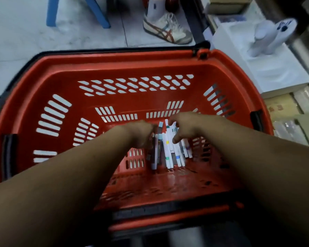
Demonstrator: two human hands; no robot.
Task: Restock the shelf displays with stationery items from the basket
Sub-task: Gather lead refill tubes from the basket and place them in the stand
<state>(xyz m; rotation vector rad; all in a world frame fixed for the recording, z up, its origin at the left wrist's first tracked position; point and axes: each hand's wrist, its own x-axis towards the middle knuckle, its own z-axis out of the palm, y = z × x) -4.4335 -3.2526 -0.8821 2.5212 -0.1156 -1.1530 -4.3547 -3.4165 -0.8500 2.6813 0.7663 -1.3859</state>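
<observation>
A red slotted shopping basket (61,72) fills the middle of the head view. On its floor lies a bunch of white pens (175,154) with coloured bands, plus a few darker flat items at their left. My left hand (141,132) reaches down into the basket and its curled fingers grip the dark items at the bunch's left side. My right hand (185,125) is over the top of the white pens, with fingers curled round them and the thumb pointing down. The image is blurred, so the exact grip is unclear.
Another person's foot in a white and brown sneaker (168,29) stands on the pale floor beyond the basket. A blue stool leg (95,11) is at the top left. White boxes with a white object (268,38) and stacked packets lie to the right.
</observation>
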